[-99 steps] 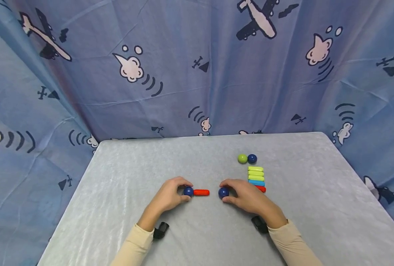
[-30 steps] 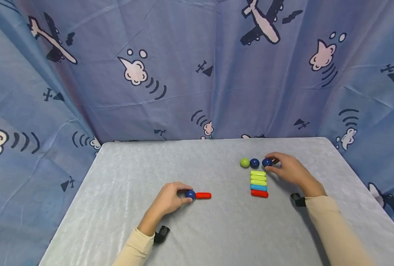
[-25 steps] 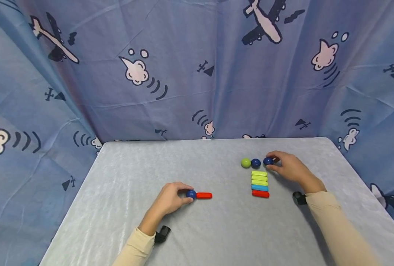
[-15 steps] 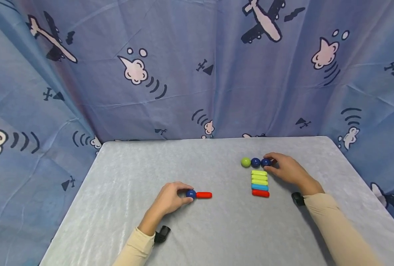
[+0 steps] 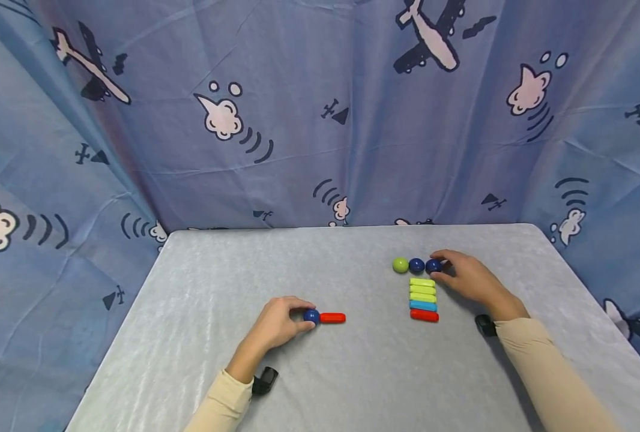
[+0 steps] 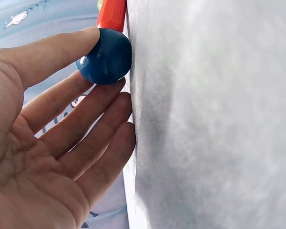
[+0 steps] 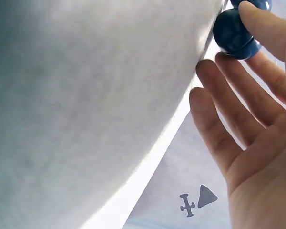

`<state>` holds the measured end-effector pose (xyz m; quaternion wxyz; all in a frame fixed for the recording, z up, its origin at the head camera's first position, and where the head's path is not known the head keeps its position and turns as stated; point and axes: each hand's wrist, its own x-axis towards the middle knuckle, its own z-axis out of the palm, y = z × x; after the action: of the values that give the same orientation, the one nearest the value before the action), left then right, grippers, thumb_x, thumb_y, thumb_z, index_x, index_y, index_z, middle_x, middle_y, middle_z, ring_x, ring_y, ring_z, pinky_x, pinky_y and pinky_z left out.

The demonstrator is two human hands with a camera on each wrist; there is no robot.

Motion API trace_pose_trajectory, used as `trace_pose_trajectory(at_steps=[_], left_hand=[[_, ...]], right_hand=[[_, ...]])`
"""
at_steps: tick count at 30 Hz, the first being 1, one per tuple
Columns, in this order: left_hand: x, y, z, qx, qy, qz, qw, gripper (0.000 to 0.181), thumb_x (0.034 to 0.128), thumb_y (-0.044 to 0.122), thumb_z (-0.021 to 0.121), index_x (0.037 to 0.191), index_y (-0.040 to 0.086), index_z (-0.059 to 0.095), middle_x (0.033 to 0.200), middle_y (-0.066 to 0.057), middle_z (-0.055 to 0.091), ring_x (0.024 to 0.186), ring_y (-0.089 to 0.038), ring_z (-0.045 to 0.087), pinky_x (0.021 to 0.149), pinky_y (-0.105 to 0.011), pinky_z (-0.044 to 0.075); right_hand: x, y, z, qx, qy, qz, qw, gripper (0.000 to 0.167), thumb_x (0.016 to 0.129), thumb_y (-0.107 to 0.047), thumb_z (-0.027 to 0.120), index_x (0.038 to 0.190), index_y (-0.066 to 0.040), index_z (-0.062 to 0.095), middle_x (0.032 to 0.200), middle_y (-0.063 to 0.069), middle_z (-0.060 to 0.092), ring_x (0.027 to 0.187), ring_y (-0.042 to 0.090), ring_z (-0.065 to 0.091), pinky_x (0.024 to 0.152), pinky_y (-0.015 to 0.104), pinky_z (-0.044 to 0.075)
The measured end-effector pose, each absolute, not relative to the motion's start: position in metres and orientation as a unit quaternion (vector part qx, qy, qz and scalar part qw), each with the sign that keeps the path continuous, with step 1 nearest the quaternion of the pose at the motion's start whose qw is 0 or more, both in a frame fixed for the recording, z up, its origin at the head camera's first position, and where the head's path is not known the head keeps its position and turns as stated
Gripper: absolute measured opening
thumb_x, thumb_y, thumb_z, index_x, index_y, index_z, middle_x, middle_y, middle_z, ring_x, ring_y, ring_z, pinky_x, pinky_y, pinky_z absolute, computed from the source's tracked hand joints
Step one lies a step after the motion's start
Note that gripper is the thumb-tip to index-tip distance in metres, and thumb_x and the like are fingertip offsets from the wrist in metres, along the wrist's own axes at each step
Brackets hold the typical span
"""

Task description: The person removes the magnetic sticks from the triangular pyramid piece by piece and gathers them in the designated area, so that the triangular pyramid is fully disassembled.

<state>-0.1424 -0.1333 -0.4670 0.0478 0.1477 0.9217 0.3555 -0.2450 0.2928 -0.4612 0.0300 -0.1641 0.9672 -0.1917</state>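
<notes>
My left hand (image 5: 278,323) pinches a dark blue ball (image 5: 311,317) between thumb and fingers, resting on the table. Touching that ball's right side is a red rod (image 5: 333,318), which the left wrist view also shows against the ball (image 6: 107,56). At the back right, my right hand (image 5: 471,277) pinches another blue ball (image 5: 433,266), thumb on one side and fingers on the other. This ball sits at the right end of a row, beside a second blue ball (image 5: 416,266) and a green ball (image 5: 400,264).
Just in front of the row of balls lie stacked-side-by-side rods: several yellow-green rods (image 5: 422,290), one blue rod (image 5: 423,305) and one red rod (image 5: 424,315). A pale cloth covers the table (image 5: 233,264). Behind it hangs a blue patterned curtain (image 5: 293,120).
My right hand carried its blue ball from near the table's middle to the back right, then slid it left against the other blue ball. My left hand stayed in place.
</notes>
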Motion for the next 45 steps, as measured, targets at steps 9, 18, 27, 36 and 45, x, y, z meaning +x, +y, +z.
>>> trace_pose_trajectory(at_steps=[9,18,27,36,45], left_hand=[[-0.14,-0.133,-0.47,0.142,0.921,0.36,0.051,0.031,0.0823,0.023,0.082,0.112,0.017,0.076,0.115,-0.004,0.074,0.114,-0.024,0.067,0.1,-0.044,0.052],[-0.142,-0.134,-0.466,0.133,0.921,0.363,0.049,0.032,0.0818,0.022,0.083,0.112,0.016,0.076,0.116,-0.005,0.074,0.116,-0.026,0.066,0.102,-0.044,0.05],[-0.14,-0.131,-0.466,0.11,0.916,0.382,0.048,0.029,0.0815,0.021,0.083,0.109,0.015,0.077,0.111,-0.003,0.076,0.114,-0.025,0.067,0.101,-0.044,0.051],[-0.132,-0.114,-0.469,0.152,0.888,0.428,0.07,0.027,0.0814,0.016,0.082,0.108,0.01,0.077,0.1,-0.006,0.077,0.093,-0.017,0.072,0.082,-0.032,0.058],[-0.135,-0.107,-0.468,0.153,0.854,0.488,0.094,0.027,0.0855,0.011,0.078,0.112,0.009,0.073,0.108,-0.011,0.074,0.093,-0.02,0.074,0.074,-0.023,0.059]], right_hand=[[-0.226,0.288,-0.455,-0.157,0.967,-0.201,0.007,0.048,0.094,-0.026,0.07,0.135,-0.005,0.056,0.138,0.023,0.054,0.128,0.044,0.048,0.106,0.065,0.038],[-0.179,0.24,-0.441,-0.201,0.942,-0.249,-0.104,0.039,0.09,-0.018,0.074,0.125,-0.006,0.062,0.132,0.017,0.058,0.124,0.039,0.048,0.103,0.059,0.041],[-0.15,0.166,-0.432,-0.24,0.926,-0.289,-0.043,0.037,0.09,-0.026,0.075,0.124,-0.014,0.064,0.126,0.003,0.065,0.121,0.025,0.059,0.101,0.05,0.05],[-0.137,0.129,-0.451,-0.278,0.917,-0.285,0.004,0.036,0.09,-0.031,0.075,0.123,-0.018,0.066,0.12,-0.004,0.068,0.11,0.018,0.063,0.094,0.042,0.054],[-0.14,0.13,-0.454,-0.282,0.918,-0.276,0.023,0.032,0.091,-0.034,0.073,0.118,-0.018,0.069,0.107,-0.008,0.071,0.09,0.006,0.063,0.08,0.03,0.056]])
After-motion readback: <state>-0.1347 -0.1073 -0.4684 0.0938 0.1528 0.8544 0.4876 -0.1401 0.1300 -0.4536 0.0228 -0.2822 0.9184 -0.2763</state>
